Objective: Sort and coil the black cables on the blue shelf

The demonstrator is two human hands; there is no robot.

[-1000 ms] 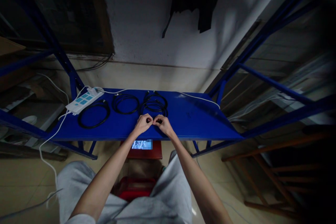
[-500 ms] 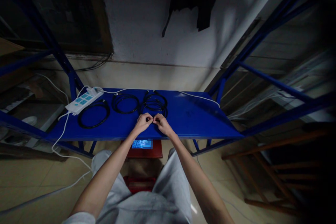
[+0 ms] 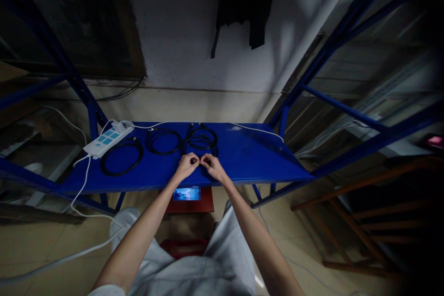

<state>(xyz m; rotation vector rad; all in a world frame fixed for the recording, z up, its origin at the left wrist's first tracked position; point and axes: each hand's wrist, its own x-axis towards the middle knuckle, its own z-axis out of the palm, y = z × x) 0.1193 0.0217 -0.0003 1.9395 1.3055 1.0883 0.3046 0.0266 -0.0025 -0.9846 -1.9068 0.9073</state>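
My left hand (image 3: pixel 188 165) and my right hand (image 3: pixel 212 166) meet near the front edge of the blue shelf (image 3: pixel 249 159). Thumb and fingers are pinched on both, the fingertips almost touching. Whatever sits between them is too small and dark to make out. Just beyond my hands lie overlapping black cable coils (image 3: pixel 201 144), their near part partly covered by my fingers. Another coiled black cable (image 3: pixel 166 153) rests to the left of these. Farther left, a third black cable coil (image 3: pixel 121 174) lies beside the power strip.
A white power strip (image 3: pixel 109 138) occupies the shelf's left end, its white cord (image 3: pixel 83 185) hanging to the floor. Below the front edge, a lit screen (image 3: pixel 186 193) lies on a red stool (image 3: pixel 206 203). Blue frame posts flank the shelf. A wooden chair (image 3: pixel 347 226) stands at right.
The camera view has shifted slightly. My hands stay pinched together at nearly the same place, and the cable coils have not moved on the shelf.
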